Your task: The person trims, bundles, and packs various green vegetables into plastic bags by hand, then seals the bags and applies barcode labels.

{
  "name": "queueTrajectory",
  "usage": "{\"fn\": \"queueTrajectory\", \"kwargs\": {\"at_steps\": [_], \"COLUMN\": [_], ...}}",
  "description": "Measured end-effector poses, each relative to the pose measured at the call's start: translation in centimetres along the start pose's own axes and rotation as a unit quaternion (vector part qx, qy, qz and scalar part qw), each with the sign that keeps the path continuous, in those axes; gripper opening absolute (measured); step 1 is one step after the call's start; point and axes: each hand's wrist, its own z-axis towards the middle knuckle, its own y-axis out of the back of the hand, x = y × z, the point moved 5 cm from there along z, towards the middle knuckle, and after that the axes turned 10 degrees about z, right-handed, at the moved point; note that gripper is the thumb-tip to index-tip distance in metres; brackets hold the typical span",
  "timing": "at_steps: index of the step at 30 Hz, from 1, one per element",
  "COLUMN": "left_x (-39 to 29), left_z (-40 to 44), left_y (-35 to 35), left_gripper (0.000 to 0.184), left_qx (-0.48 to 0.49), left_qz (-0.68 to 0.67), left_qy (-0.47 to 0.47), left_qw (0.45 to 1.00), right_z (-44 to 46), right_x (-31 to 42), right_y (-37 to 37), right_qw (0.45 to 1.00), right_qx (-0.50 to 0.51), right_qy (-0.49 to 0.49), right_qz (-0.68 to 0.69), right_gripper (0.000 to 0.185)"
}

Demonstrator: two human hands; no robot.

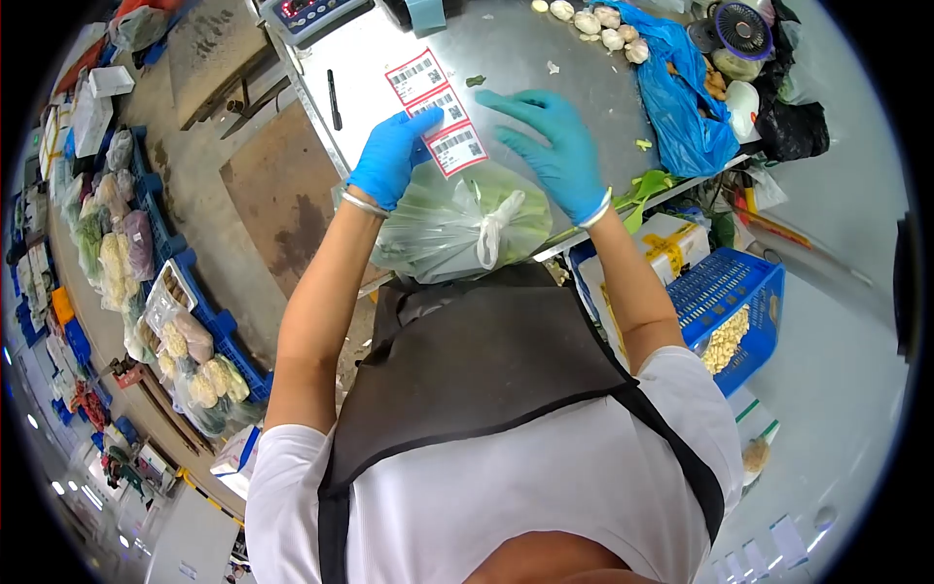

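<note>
My left hand [389,156], in a blue glove, pinches a strip of barcode labels [457,149] by its left side. Three red-bordered labels show on the strip, which lies slantwise above the metal table. To its right my right hand [556,146], also gloved, is held with fingers apart and nothing in them. Below both hands, at the table's near edge, rests a tied clear plastic bag [438,229] with something green inside. Its white knot [498,229] faces up. A small green leaf scrap [475,81] lies just beyond my right fingertips.
A black pen [334,99] lies at the table's left. Scales [309,15] stand at the far left corner, garlic bulbs [611,31] at the back. A blue plastic bag [686,107] and small fan [742,31] are right. Below sits a blue basket [725,282].
</note>
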Motion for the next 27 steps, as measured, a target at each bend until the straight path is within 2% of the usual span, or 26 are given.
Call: {"fn": "queueTrajectory", "kwargs": {"at_steps": [1,4,5,6,8,9,12,15,18,23,26,27], "left_x": [-0.1,0.1,-0.4,-1.0,-1.4,-1.5,-1.2,-0.6,-0.3,-0.2,-1.2,-1.4], "left_z": [-0.5,-1.1,-1.6,-2.2,-3.2,-3.6,-3.7,-3.4,-2.9,-2.2,-3.1,-3.4], "left_y": [-0.4,-0.7,-1.1,-1.4,-1.4,-1.4,-1.2,-0.9,-0.8,-0.6,-1.1,-1.2], "left_gripper": [0.031,0.037,0.038,0.039,0.042,0.043,0.042,0.041,0.039,0.038,0.038,0.039], "left_qx": [0.018,0.085,0.108,0.128,0.134,0.140,0.142,0.136,0.127,0.112,0.131,0.138], "left_qz": [-0.002,-0.036,-0.055,-0.076,-0.105,-0.120,-0.140,-0.135,-0.140,-0.132,-0.149,-0.116], "left_qy": [-0.002,-0.011,-0.022,-0.033,-0.029,-0.032,-0.022,-0.002,0.002,0.008,-0.025,-0.039], "left_qw": [1.000,0.996,0.992,0.988,0.985,0.982,0.980,0.981,0.982,0.985,0.980,0.983], "right_z": [0.2,-0.1,0.0,-0.1,-0.4,-0.4,-0.9,-0.9,-0.9,-0.9,-1.0,-1.1], "right_x": [0.3,-1.5,-2.1,-2.6,-2.9,-2.8,-2.9,-1.6,-1.1,-2.2,-2.8,-2.9], "right_y": [-0.8,-2.9,-3.1,-3.2,-3.6,-3.4,-3.5,-3.4,-3.2,-3.4,-3.4,-3.3], "right_qw": [0.997,0.987,0.990,0.992,0.958,0.951,0.947,0.966,0.981,0.980,0.975,0.972], "right_qx": [0.020,0.125,0.111,0.092,0.053,0.059,0.059,0.088,0.077,0.072,0.044,0.031], "right_qy": [0.043,-0.069,-0.061,-0.080,-0.123,-0.163,-0.170,-0.132,-0.055,-0.056,-0.076,-0.083], "right_qz": [-0.056,-0.071,-0.061,0.044,0.252,0.257,0.265,0.203,0.168,0.177,0.205,0.215], "right_gripper": [0.040,0.043,0.044,0.044,0.044,0.046,0.036,0.029,0.025,0.025,0.024,0.023]}}
